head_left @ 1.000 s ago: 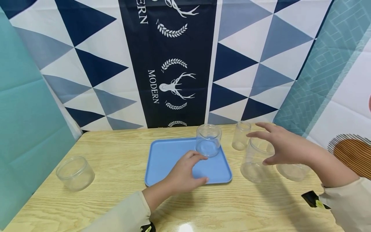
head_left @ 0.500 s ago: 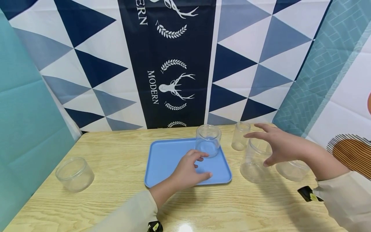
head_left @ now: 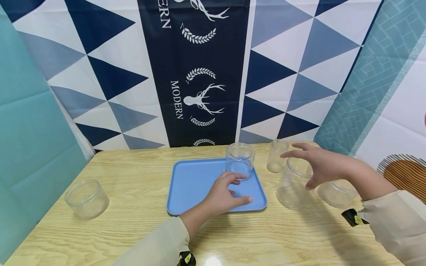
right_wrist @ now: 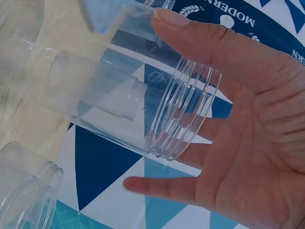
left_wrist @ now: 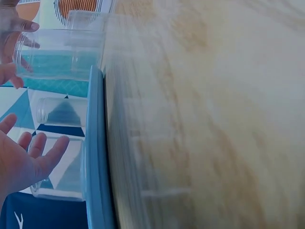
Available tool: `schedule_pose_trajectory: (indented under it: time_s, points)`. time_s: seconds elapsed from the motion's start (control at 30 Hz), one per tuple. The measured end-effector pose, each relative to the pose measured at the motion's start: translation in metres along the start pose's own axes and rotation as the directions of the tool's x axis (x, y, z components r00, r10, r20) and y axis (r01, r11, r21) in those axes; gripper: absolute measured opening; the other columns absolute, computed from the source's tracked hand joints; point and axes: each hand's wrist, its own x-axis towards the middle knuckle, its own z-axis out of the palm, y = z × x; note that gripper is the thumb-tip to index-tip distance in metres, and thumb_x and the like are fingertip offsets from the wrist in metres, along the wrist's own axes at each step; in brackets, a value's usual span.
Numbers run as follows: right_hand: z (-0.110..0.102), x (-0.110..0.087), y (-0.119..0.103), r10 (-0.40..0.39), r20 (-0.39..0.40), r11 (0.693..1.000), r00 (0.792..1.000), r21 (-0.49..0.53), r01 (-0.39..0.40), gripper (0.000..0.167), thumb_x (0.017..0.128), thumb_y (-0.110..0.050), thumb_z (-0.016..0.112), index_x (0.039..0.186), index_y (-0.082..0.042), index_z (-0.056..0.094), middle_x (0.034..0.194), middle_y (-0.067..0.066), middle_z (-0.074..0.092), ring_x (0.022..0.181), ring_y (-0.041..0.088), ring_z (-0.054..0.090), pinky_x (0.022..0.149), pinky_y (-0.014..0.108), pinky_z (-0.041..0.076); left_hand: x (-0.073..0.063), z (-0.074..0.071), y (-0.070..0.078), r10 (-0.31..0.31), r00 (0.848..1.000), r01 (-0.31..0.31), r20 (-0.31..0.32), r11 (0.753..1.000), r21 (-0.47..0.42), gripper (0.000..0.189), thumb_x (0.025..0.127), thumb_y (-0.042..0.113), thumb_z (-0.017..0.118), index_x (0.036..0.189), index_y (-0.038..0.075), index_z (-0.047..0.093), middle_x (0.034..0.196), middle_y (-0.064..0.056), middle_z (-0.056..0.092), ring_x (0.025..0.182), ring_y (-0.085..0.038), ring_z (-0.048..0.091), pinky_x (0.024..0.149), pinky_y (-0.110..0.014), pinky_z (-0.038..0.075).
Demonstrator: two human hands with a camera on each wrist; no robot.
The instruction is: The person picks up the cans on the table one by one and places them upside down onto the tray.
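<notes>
- Left hand [head_left: 222,194]: fingers and thumb apart, over the tray [head_left: 191,181], near the short jar [head_left: 240,152].
- Short jar: upright on the tray, toward one o'clock.
- Right hand [head_left: 322,163]: thumb and fingers apart about the tall jar's [head_left: 288,195] rim; cannot tell whether touching.
- Tall jar: upright, at the tray's three o'clock.
- Thin jar [head_left: 276,162]: at the tall jar's eleven o'clock.

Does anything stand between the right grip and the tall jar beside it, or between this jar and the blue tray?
Nothing visible stands between the right grip and the tall jar, nor directly between this jar and the blue tray. Over the tray's right part hovers the left grip, and another jar occupies the back right corner.
</notes>
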Motion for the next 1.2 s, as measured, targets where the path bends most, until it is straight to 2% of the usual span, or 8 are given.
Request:
schedule_pose_trajectory:
  time_s: [0.2,0.43,0.63,0.83,0.97,1.2]
  points:
    - [0.000,0.002,0.000,-0.015,0.021,1.000,1.000,0.004,0.014,0.091,0.058,-0.009,0.091,0.139,-0.014,0.050,0.145,0.032,0.031,0.128,0.055,0.033,0.078,0.053,0.052,0.001,0.007,-0.001,-0.020,1.000,0.021,0.004,0.997,-0.070,0.057,0.077,0.027,0.084,0.129,0.021,0.061,0.130,0.004,0.049,0.116,-0.021,0.054,0.083,-0.030,0.055]
    - [-0.001,0.002,0.000,-0.026,0.026,1.000,0.999,-0.007,0.026,0.085,0.058,-0.008,0.091,0.135,-0.013,0.054,0.134,0.022,0.046,0.120,0.043,0.047,0.077,0.044,0.052,0.001,0.013,-0.002,-0.050,0.999,0.051,0.010,0.990,-0.135,0.056,0.078,0.026,0.083,0.130,0.023,0.061,0.131,0.005,0.049,0.117,-0.020,0.054,0.080,-0.024,0.054]
    - [-0.003,0.001,-0.002,0.007,0.031,1.000,0.999,-0.003,-0.007,0.084,0.059,-0.011,0.092,0.134,-0.015,0.054,0.133,0.022,0.046,0.117,0.041,0.049,0.074,0.042,0.053,0.003,0.016,-0.001,-0.092,0.996,0.093,0.016,0.986,-0.141,0.055,0.078,0.027,0.084,0.128,0.027,0.061,0.131,0.007,0.049,0.117,-0.017,0.054,0.080,-0.022,0.053]
    - [-0.008,-0.004,-0.006,0.007,0.006,1.000,1.000,-0.004,-0.007,0.084,0.059,-0.011,0.092,0.134,-0.017,0.054,0.132,0.019,0.046,0.116,0.038,0.048,0.073,0.039,0.052,0.004,0.019,-0.002,-0.083,0.996,0.084,0.015,0.981,-0.176,0.054,0.080,0.024,0.082,0.130,0.023,0.061,0.134,0.005,0.051,0.118,-0.019,0.056,0.083,-0.025,0.051]
    - [-0.012,-0.007,-0.009,-0.005,-0.004,1.000,1.000,0.000,0.005,0.084,0.059,-0.012,0.093,0.134,-0.016,0.054,0.131,0.017,0.047,0.114,0.037,0.051,0.075,0.040,0.053,0.004,0.021,-0.002,-0.066,0.998,0.069,0.021,0.964,-0.257,0.053,0.081,0.020,0.080,0.131,0.018,0.061,0.134,0.005,0.053,0.118,-0.019,0.056,0.085,-0.028,0.052]
    - [-0.019,-0.012,-0.020,-0.015,-0.025,1.000,1.000,-0.010,0.015,0.086,0.059,-0.013,0.093,0.135,-0.020,0.053,0.133,0.013,0.048,0.117,0.035,0.051,0.079,0.044,0.053,0.003,0.022,0.000,-0.050,0.998,0.060,0.036,0.916,-0.397,0.051,0.083,0.009,0.077,0.130,0.017,0.061,0.132,0.000,0.056,0.120,-0.022,0.055,0.086,-0.027,0.052]
